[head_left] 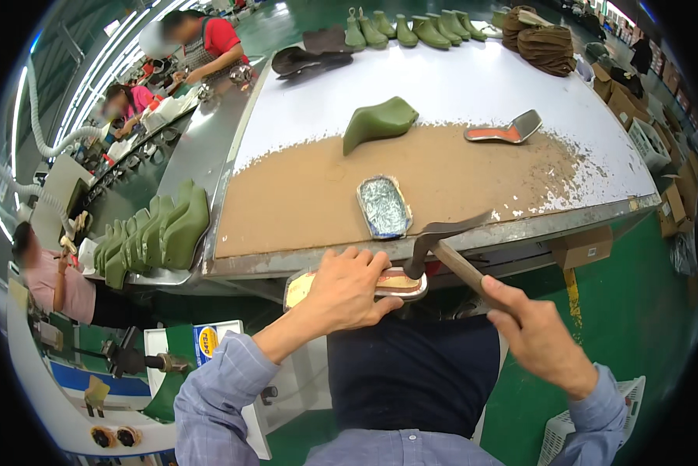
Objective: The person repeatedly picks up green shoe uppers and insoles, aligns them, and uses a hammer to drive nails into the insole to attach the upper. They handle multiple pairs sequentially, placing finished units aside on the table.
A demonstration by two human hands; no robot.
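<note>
My left hand (349, 289) lies over a shoe sole (402, 283) at the table's near edge, its fingers wrapped round the middle. The sole has a pale yellow part on the left and a brown, white-rimmed part on the right. My right hand (541, 330) grips the wooden handle of a hammer (464, 268). Its dark curved head is down at the sole's right end; I cannot tell whether they touch. Just beyond, on the table, sits a small foil-covered tray (384, 205). Farther back lie a green shoe last (378, 124) and a shoe insole (507, 128) with a red-orange middle.
The white table (302, 116) has a worn brown area (287, 198). Several green lasts (422, 31) line its far edge, near a brown bundle (545, 48). More green lasts (162, 229) stand at left. A white crate (597, 415) is lower right. Co-workers (209, 46) are at left.
</note>
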